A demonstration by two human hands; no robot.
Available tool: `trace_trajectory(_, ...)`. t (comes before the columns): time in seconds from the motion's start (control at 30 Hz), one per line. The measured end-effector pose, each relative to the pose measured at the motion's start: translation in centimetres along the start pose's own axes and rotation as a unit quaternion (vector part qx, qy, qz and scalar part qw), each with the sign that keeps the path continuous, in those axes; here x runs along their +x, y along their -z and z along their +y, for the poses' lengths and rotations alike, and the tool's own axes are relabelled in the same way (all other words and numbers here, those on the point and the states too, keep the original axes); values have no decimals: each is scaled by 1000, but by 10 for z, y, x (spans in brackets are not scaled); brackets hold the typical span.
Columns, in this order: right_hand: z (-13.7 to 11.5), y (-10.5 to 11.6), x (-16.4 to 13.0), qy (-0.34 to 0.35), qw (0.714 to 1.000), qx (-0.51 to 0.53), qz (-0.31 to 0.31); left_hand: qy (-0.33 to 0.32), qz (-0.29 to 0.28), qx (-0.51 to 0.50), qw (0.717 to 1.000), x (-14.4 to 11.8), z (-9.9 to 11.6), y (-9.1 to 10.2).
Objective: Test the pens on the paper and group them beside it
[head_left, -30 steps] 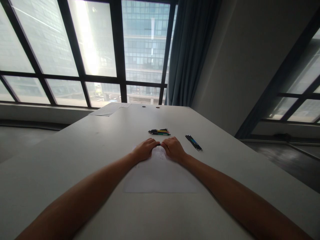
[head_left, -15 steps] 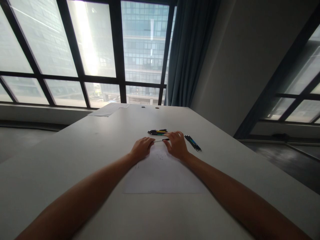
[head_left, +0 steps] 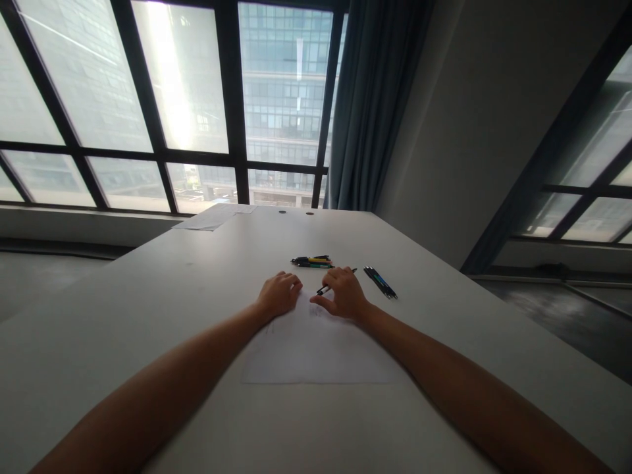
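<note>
So the black-and-white pen (head_left: 323,289) is sitting near the middle of the frame, leaning over the top part of a white sheet (head_left: 316,355); can't tell if its tip is touching. The right hand (head_left: 346,294) is holding it, fingers narrowed around it, thumb pointing left. The left hand (head_left: 279,293) is resting by the sheet's upper left, fingers curling in, and I can't tell if anything's under them.

My read: the step in hand is getting the pen set in the fingers, and the next move is calling for a steady pinch and a flat sheet.

Room-wise, a pen pile (head_left: 312,262) is crowding the right hand from above and more pens (head_left: 380,282) are lying just right. The table (head_left: 148,309) is running wider on the left.
</note>
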State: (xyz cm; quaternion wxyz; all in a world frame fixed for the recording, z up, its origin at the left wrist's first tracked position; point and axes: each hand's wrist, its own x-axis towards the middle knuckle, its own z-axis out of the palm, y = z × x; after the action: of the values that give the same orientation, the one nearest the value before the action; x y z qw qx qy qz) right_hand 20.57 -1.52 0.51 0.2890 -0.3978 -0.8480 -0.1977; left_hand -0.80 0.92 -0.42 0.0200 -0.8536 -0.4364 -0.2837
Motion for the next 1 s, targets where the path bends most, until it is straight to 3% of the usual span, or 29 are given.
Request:
trace_trajectory(0.23, -8, 3, 2, 60, 998, 2, 21, 4, -31, 21, 999, -1, 6, 6)
trace_trajectory(0.77, -3, 3, 2, 65, 997, 31, 37, -11, -28, 22, 999, -1, 6, 5)
trace_trajectory(0.87, 1, 9, 5, 27, 997, 58, 33, -13, -29, 27, 999, -1, 5, 4)
trace_trajectory(1.0, 6, 25, 16, -98, 985, 125, 69, -8, -36, 30, 999, -1, 5, 3)
